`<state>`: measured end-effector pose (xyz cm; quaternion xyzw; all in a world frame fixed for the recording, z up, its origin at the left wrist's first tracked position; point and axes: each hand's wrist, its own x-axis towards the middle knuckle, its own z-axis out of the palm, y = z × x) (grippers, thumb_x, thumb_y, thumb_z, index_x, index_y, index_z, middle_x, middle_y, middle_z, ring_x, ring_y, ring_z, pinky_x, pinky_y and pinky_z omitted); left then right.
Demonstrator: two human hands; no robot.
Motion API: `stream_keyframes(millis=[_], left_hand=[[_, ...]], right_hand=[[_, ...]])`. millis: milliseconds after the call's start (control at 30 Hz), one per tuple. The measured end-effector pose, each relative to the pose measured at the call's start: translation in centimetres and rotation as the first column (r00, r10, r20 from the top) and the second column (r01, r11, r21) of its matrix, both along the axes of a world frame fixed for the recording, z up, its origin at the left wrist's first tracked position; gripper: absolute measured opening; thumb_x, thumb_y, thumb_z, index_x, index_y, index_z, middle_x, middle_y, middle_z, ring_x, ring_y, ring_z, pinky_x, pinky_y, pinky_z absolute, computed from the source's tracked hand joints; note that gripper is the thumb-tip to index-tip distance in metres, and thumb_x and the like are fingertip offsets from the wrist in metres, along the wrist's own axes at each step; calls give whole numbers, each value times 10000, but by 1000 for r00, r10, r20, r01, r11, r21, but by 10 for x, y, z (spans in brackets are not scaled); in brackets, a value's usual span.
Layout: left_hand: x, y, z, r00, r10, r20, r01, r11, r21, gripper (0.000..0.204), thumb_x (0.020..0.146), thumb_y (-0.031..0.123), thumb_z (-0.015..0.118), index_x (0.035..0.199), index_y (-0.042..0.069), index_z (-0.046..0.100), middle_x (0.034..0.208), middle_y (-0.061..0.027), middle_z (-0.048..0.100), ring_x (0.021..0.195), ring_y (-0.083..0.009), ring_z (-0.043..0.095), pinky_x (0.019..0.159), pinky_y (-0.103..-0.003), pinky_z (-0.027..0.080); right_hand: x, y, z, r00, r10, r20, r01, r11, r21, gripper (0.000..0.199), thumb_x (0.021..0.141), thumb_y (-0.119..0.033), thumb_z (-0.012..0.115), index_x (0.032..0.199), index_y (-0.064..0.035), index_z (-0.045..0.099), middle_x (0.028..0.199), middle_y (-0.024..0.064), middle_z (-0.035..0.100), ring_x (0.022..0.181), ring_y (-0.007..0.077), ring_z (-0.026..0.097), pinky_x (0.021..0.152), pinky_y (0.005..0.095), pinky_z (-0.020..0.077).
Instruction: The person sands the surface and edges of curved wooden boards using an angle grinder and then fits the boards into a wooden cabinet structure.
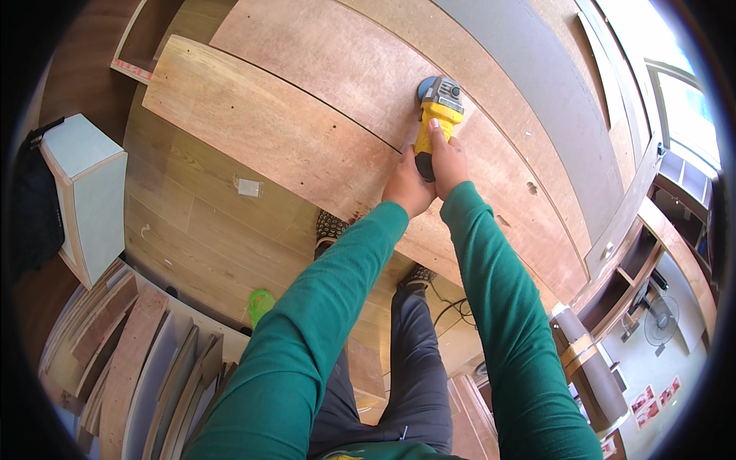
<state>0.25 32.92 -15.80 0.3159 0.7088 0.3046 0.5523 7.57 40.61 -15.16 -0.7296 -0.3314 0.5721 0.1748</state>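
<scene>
Both my hands are closed around a yellow and black angle grinder [439, 115]. My left hand [409, 184] wraps the rear of its body from the left side. On the right side, my right hand [449, 162] grips it with the thumb lying along the top. A blue-grey disc [426, 88] shows at the tool's far left end, over a reddish wooden board [330, 54]; whether it touches the wood I cannot tell. Closer to me lies a paler wooden plank [238, 115] with several small dark holes, a dark gap dividing the two boards.
Grey panels [529, 69] lie beyond the boards. A white box-like cabinet [96, 195] stands at left, above a stack of wood offcuts [130, 360]. A black cord [454, 308] hangs near my foot, and a bright green item [261, 305] lies on the floor. A fan [659, 318] is at right.
</scene>
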Motion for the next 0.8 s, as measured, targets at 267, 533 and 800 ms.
stream_keyframes(millis=[267, 533, 800], left_hand=[[-2, 11, 5, 997, -72, -4, 72, 996, -60, 725, 787, 300, 845, 1340, 19, 470, 1301, -264, 620, 1171, -443, 627, 965, -493, 526], [7, 20, 0, 1000, -17, 24, 18, 999, -48, 713, 785, 296, 851, 1324, 20, 475, 1280, -270, 621, 1190, -442, 619, 967, -491, 529], [3, 22, -12, 1000, -6, -26, 5, 1000, -22, 706, 776, 283, 848, 1322, 25, 481, 1249, -273, 644, 1142, -460, 641, 951, -505, 539]], right_hand=[[3, 6, 5, 981, -161, -105, 164, 986, 22, 594, 961, -481, 706, 1212, 53, 647, 1067, 138, 703, 928, 198, 671, 827, 341, 539], [12, 21, -5, 1000, 19, -18, -19, 1000, 23, 581, 935, -446, 749, 1238, 37, 635, 1088, 111, 702, 926, 181, 681, 810, 329, 543], [7, 25, -22, 992, 63, 111, -72, 994, 79, 672, 878, -485, 783, 1165, 106, 640, 1072, 196, 716, 941, 246, 707, 815, 367, 555]])
